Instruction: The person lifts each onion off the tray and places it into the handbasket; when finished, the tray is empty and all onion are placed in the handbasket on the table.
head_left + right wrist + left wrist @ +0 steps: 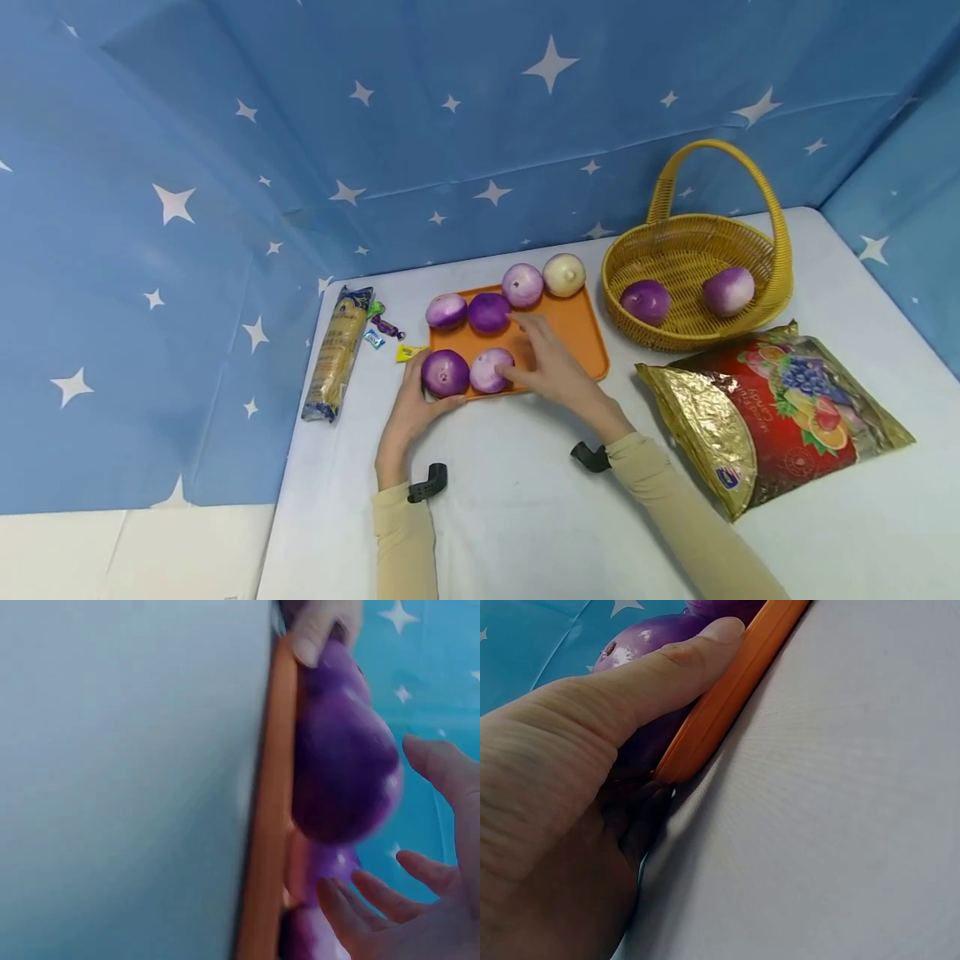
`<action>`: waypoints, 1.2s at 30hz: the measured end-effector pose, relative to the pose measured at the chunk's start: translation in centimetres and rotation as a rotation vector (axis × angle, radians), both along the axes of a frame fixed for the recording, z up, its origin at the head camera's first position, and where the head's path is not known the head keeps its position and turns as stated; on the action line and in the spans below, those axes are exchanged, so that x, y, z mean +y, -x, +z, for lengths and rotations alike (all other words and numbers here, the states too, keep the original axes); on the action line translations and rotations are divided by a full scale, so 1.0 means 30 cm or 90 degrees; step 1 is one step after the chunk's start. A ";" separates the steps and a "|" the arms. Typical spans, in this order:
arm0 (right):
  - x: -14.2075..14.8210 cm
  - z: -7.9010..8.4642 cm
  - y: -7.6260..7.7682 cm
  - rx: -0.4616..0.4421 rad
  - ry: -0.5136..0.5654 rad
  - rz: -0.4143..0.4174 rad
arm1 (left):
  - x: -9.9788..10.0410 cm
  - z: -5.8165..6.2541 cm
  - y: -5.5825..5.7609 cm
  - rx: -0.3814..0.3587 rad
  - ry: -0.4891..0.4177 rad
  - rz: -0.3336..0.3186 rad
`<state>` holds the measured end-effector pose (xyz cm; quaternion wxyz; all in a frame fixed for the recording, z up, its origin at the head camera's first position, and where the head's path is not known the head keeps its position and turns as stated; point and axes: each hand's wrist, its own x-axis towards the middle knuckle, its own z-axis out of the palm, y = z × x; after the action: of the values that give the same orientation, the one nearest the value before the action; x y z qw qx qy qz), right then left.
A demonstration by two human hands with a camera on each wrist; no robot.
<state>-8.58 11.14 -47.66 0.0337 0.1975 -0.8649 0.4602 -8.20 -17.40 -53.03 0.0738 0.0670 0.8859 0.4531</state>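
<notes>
Several purple and pale onions sit on an orange tray (pixel 583 333). My left hand (pixel 411 410) grips the tray's near left corner, beside a dark purple onion (pixel 446 372). In the left wrist view its thumb lies along the tray rim (pixel 712 724); the other fingers are mostly hidden at the corner. Over the tray's near side hovers my right hand (pixel 553 367), fingers spread, beside a pale purple onion (pixel 491 371). The right wrist view has a gap between that hand (pixel 442 900) and the nearest onion (pixel 346 769). A whitish onion (pixel 564 275) occupies the far edge.
Right of the tray stands a yellow wicker basket (pixel 697 223) holding two onions. A red and gold candy bag (pixel 787 417) lies in front of it. To the left are a noodle packet (pixel 337 354) and several small wrapped candies (pixel 387 327).
</notes>
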 end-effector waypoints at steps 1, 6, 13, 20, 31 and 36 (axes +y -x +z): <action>-0.023 -0.017 -0.006 -0.009 -0.018 0.010 | 0.000 0.001 -0.001 0.001 -0.001 0.000; -0.087 -0.070 -0.024 0.004 -0.049 0.030 | 0.000 0.001 0.001 0.005 -0.007 -0.001; -0.093 -0.087 -0.032 0.010 -0.067 0.032 | 0.007 0.001 0.008 0.007 -0.010 -0.001; 0.013 0.035 -0.008 -0.015 -0.015 -0.030 | 0.007 0.005 0.002 0.001 -0.002 0.003; 0.358 0.146 0.045 0.060 0.046 -0.266 | 0.014 0.009 -0.001 -0.008 -0.008 0.011; 0.462 0.132 0.046 0.022 0.049 -0.331 | 0.013 0.009 -0.009 -0.016 -0.005 0.014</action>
<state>-9.97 24.99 -43.69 0.1732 -0.0247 -0.8679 0.4648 -7.94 -17.02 -52.77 0.0799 0.0518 0.8837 0.4582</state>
